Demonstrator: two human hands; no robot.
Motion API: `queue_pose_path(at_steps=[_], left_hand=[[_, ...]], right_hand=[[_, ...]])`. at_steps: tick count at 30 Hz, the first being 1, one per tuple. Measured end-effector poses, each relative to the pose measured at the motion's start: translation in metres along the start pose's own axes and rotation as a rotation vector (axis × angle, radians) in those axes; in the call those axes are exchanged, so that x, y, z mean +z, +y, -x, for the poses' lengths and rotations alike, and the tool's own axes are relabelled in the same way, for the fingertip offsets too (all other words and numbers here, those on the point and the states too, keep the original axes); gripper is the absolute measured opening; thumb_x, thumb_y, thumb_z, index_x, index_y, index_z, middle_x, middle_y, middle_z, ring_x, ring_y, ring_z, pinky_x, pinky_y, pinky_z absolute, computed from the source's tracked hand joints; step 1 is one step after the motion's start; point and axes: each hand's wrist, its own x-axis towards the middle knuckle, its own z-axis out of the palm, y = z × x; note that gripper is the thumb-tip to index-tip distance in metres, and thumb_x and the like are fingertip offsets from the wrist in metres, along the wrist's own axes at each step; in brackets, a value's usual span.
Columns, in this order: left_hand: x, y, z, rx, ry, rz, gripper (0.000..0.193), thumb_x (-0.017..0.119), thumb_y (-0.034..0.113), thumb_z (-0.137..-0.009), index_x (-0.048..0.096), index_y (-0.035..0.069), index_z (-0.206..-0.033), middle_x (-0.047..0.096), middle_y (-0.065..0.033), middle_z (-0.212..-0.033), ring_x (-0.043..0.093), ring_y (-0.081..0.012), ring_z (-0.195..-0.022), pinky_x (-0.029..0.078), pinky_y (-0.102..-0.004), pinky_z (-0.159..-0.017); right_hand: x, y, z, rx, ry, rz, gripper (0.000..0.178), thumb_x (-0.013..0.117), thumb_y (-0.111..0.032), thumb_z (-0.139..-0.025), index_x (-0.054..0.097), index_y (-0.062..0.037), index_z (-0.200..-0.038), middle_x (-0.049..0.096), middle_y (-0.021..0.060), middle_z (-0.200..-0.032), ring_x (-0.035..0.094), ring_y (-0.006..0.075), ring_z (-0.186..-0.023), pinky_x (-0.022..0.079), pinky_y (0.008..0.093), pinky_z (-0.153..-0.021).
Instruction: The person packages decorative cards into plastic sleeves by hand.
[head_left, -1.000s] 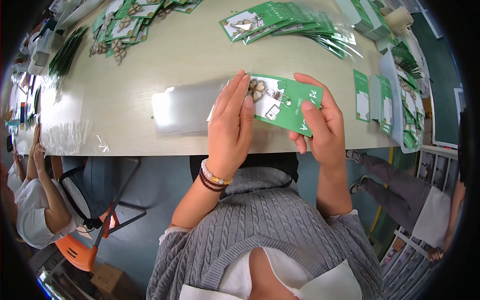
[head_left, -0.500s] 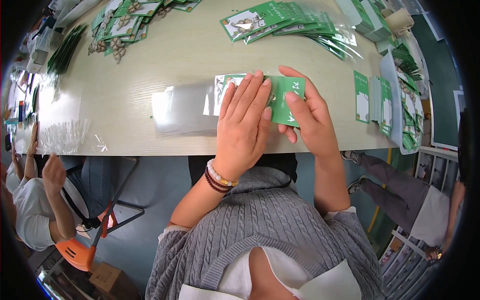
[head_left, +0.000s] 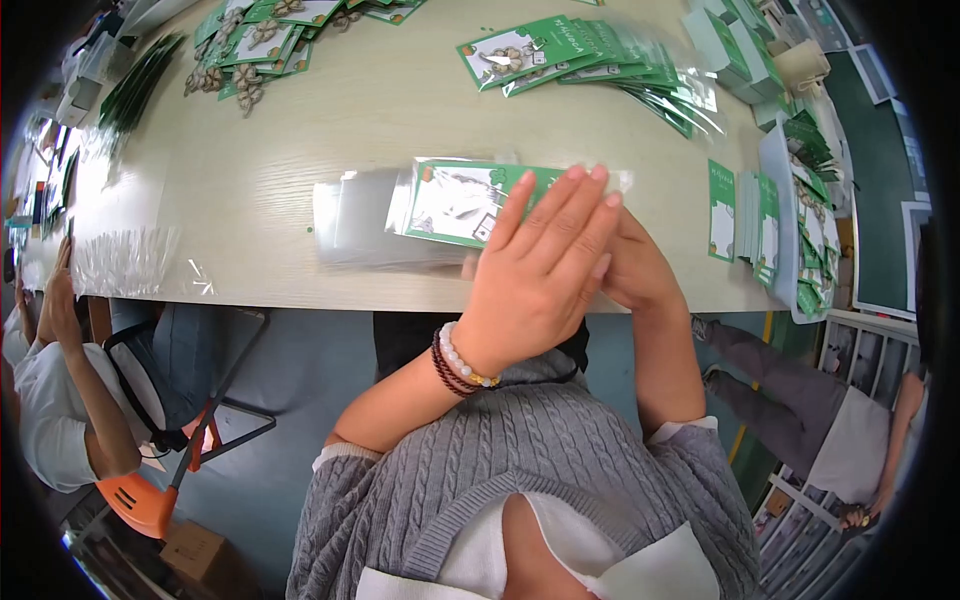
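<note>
Head view: left hand (head_left: 545, 270) flat, crossing right hand (head_left: 635, 268).

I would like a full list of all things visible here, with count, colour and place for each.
green card in clear sleeve: one, table centre, under hands
clear sleeves stack: several, transparent, left of the card
bagged green cards: many, far table
loose green cards: many, far left
upright green cards: several, right edge
table: one, pale wood
orange chair: one, lower left
left hand: flat on the card
right hand: beneath left hand
</note>
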Motion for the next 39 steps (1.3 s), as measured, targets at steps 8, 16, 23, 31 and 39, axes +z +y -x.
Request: queue_pose_path(at_steps=[8, 16, 23, 31, 39], left_hand=[[0.0, -0.005, 0.001, 0.033, 0.004, -0.16, 0.057, 0.06, 0.009, -0.079, 0.046, 0.002, -0.134, 0.041, -0.0194, -0.142, 0.039, -0.0326, -0.133, 0.018, -0.052, -0.112], [-0.013, -0.015, 0.019, 0.033, 0.064, -0.14, 0.065, 0.066, 0.019, -0.076, 0.044, 0.007, -0.136, 0.033, -0.025, -0.145, 0.034, -0.0377, -0.135, 0.014, -0.0607, -0.11], [-0.029, -0.026, 0.016, -0.021, -0.004, -0.164, 0.058, 0.065, 0.02, -0.079, 0.048, 0.008, -0.133, 0.039, -0.0205, -0.142, 0.04, -0.0322, -0.131, 0.02, -0.0604, -0.108], [-0.032, -0.041, 0.022, -0.018, -0.183, -0.143, 0.045, 0.067, 0.025, -0.078, 0.058, 0.002, -0.116, 0.053, -0.0168, -0.128, 0.048, -0.028, -0.123, 0.036, -0.0413, -0.104], [-0.033, -0.054, 0.03, 0.007, -0.26, -0.254, 0.044, 0.065, 0.03, -0.079, 0.059, 0.002, -0.113, 0.052, -0.0168, -0.129, 0.048, -0.0289, -0.123, 0.037, -0.0414, -0.105]], right_hand=[[-0.006, -0.039, -0.041, -0.233, -0.063, 0.621, 0.024, 0.056, -0.021, -0.094, 0.058, 0.0002, -0.103, 0.06, 0.0031, -0.094, 0.057, 0.0109, -0.086, 0.049, 0.0263, -0.071], [0.023, -0.126, -0.07, -0.766, 0.081, 0.865, 0.023, 0.053, -0.022, -0.097, 0.058, -0.0012, -0.091, 0.055, 0.0014, -0.077, 0.055, 0.0097, -0.067, 0.055, 0.0272, -0.067], [0.029, -0.162, -0.151, -0.053, -0.209, 1.009, 0.023, 0.056, -0.025, -0.095, 0.058, -0.0023, -0.093, 0.051, -0.0007, -0.075, 0.054, 0.0095, -0.062, 0.056, 0.0261, -0.066], [-0.019, -0.231, -0.275, 0.245, -0.03, 1.499, 0.015, 0.057, -0.017, -0.084, 0.061, -0.0033, -0.087, 0.062, 0.0068, -0.074, 0.062, 0.0151, -0.063, 0.05, 0.0256, -0.054], [0.115, -0.17, -0.398, -0.717, -0.562, 1.635, 0.034, 0.071, -0.018, -0.078, 0.057, -0.0092, -0.108, 0.062, 0.0054, -0.101, 0.058, 0.0176, -0.088, 0.05, 0.0336, -0.075]])
